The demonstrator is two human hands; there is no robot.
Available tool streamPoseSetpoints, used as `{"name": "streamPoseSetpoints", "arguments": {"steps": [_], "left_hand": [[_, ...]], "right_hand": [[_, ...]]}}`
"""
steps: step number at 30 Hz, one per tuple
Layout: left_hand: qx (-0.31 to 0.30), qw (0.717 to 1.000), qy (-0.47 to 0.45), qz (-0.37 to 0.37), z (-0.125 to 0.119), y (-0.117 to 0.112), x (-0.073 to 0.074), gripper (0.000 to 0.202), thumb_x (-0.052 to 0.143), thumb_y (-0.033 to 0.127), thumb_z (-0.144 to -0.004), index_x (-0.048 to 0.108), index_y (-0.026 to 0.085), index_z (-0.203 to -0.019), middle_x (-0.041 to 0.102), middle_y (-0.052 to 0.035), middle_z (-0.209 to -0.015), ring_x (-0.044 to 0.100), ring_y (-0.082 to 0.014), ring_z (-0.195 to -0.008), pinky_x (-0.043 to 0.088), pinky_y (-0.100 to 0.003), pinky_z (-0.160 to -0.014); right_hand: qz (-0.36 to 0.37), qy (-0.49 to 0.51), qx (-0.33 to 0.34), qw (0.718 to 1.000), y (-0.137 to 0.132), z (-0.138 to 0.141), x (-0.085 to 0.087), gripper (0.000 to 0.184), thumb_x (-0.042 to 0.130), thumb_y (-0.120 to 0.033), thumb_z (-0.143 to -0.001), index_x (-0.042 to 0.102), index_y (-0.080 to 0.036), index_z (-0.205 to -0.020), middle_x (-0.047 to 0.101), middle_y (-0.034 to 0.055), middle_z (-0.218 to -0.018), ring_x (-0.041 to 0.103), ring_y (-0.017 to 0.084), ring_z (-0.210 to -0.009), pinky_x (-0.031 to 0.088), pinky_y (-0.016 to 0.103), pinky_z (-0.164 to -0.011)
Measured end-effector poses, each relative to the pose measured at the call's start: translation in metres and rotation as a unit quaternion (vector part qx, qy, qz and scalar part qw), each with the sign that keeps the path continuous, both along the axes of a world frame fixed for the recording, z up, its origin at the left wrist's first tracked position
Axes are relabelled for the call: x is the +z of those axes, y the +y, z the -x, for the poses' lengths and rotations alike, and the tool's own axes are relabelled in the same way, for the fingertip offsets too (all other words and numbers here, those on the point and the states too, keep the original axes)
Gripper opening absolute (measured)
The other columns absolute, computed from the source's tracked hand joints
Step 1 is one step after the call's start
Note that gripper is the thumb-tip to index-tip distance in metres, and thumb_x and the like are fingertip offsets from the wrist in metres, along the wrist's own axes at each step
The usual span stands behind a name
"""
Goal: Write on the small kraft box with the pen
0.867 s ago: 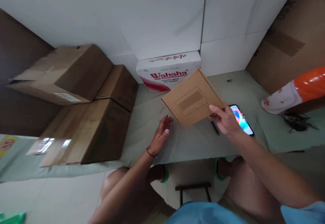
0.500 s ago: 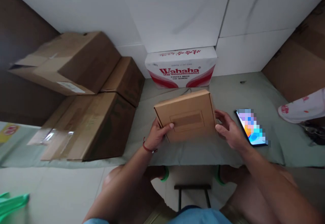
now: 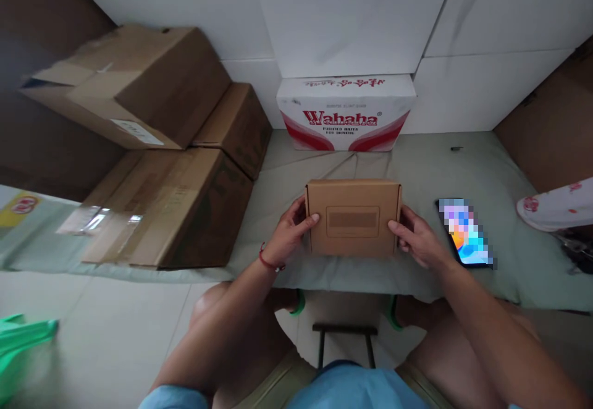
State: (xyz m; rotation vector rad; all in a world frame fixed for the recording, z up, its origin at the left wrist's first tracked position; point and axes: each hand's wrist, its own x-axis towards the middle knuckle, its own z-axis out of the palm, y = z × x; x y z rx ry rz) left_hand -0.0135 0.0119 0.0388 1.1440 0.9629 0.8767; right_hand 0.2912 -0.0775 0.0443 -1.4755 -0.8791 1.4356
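Holding the small cardboard box (image 3: pixel 353 245) level calls for an even squeeze, with 1 hand per side: the left hand (image 3: pixel 286 235) has its grip closed on the left side, the right hand (image 3: pixel 420 240) on the right. The box is just in from the near edge of the bench (image 3: pixel 421 165), contact beneath it hard to tell; light pressure should avoid denting its walls.

We record one cloth-covered table (image 3: pixel 421 168), pale grey-green, creased. On it we list: left, one large taped carton (image 3: pixel 160 205), with another brown carton (image 3: pixel 243 128) just behind; back, one white-and-red Wahaha carton (image 3: pixel 343 115); right, one phone (image 3: pixel 464 231), screen lit; behind the phone, one small dark object (image 3: pixel 456 148) we cannot identify; right edge, one white patterned item (image 3: pixel 558 205), partly in view.
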Motion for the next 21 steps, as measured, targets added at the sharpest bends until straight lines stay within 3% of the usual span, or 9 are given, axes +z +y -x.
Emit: {"name": "streamPoseSetpoints", "arguments": {"steps": [2,4,8,12,17,21], "left_hand": [[0.015,0.999,0.011,0.048,0.002,0.003,-0.002,0.084,0.085,0.058,-0.084,0.056,0.02,-0.153,0.071,-0.0159,-0.139,0.066,-0.0344,-0.133,0.054,-0.047,-0.111],[0.021,0.997,0.015,0.075,0.003,0.006,-0.001,0.084,0.079,0.064,-0.088,0.054,0.022,-0.156,0.074,-0.0139,-0.135,0.069,-0.0352,-0.127,0.058,-0.047,-0.105],[-0.011,0.997,0.003,0.074,0.001,0.008,0.001,0.078,0.072,0.068,-0.092,0.057,0.026,-0.156,0.068,-0.0104,-0.149,0.066,-0.0345,-0.134,0.057,-0.045,-0.108],[-0.033,0.993,-0.026,0.115,0.003,0.009,-0.001,0.083,0.066,0.074,-0.093,0.053,0.028,-0.16,0.071,-0.0118,-0.144,0.072,-0.0322,-0.123,0.06,-0.041,-0.098],[-0.035,0.985,-0.031,0.166,0.011,0.012,-0.007,0.086,0.06,0.084,-0.091,0.061,0.023,-0.152,0.08,-0.0116,-0.109,0.078,-0.028,-0.095,0.059,-0.034,-0.076],[-0.038,0.989,0.011,0.139,0.013,0.013,-0.007,0.064,0.067,0.073,-0.091,0.078,0.017,-0.119,0.074,-0.0065,-0.078,0.07,-0.0196,-0.067,0.052,-0.027,-0.059]], "right_hand": [[0.019,0.024,-0.004,1.0,0.0,0.001,0.006,0.09,0.08,-0.067,-0.08,0.053,-0.028,-0.157,0.06,-0.0035,-0.072,0.044,0.01,-0.048,0.033,0.024,-0.039],[0.025,0.037,0.0,0.999,0.0,0.0,0.009,0.097,0.075,-0.07,-0.083,0.044,-0.029,-0.165,0.045,-0.0083,-0.058,0.039,0.011,-0.043,0.028,0.023,-0.037],[0.017,0.035,0.001,0.999,0.003,-0.005,0.006,0.097,0.074,-0.067,-0.083,0.041,-0.032,-0.167,0.035,-0.0107,-0.054,0.03,0.01,-0.04,0.021,0.023,-0.038],[0.035,0.024,0.015,0.999,0.007,-0.01,0.001,0.098,0.078,-0.062,-0.08,0.044,-0.029,-0.166,0.041,-0.0096,-0.056,0.035,0.01,-0.044,0.025,0.023,-0.041],[0.048,0.021,0.003,0.999,0.008,-0.011,-0.001,0.074,0.076,-0.063,-0.08,0.065,-0.026,-0.142,0.046,-0.0066,-0.059,0.032,0.009,-0.043,0.02,0.024,-0.039],[0.039,0.008,0.003,0.999,0.008,-0.012,-0.006,0.06,0.078,-0.068,-0.076,0.074,-0.024,-0.116,0.04,-0.0068,-0.055,0.028,0.008,-0.042,0.017,0.023,-0.038]]}}
